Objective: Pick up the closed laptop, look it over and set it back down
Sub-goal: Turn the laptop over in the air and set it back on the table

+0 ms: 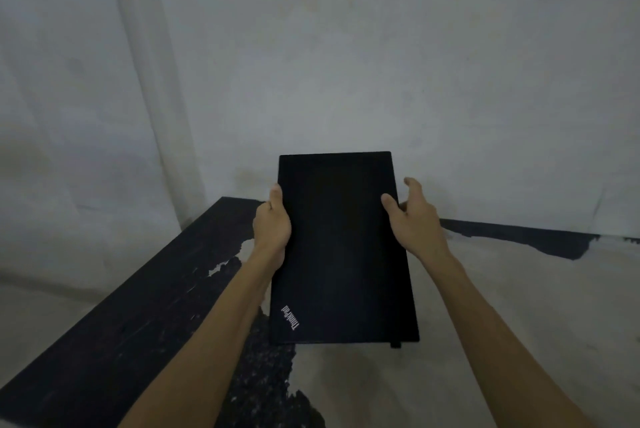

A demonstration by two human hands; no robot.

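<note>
A closed black laptop (343, 247) with a small logo near its lower left corner is held up above the table, long side pointing away from me, lid facing me. My left hand (272, 223) grips its left edge, thumb on the lid. My right hand (412, 216) is on the right edge, thumb on the lid and fingers curled loosely behind the edge.
Below the laptop lies a worn table (502, 289), black with large patches of pale bare surface; its dark left edge (114, 316) runs diagonally. A grey-white wall (346, 64) rises close behind, and a floor strip shows at the left.
</note>
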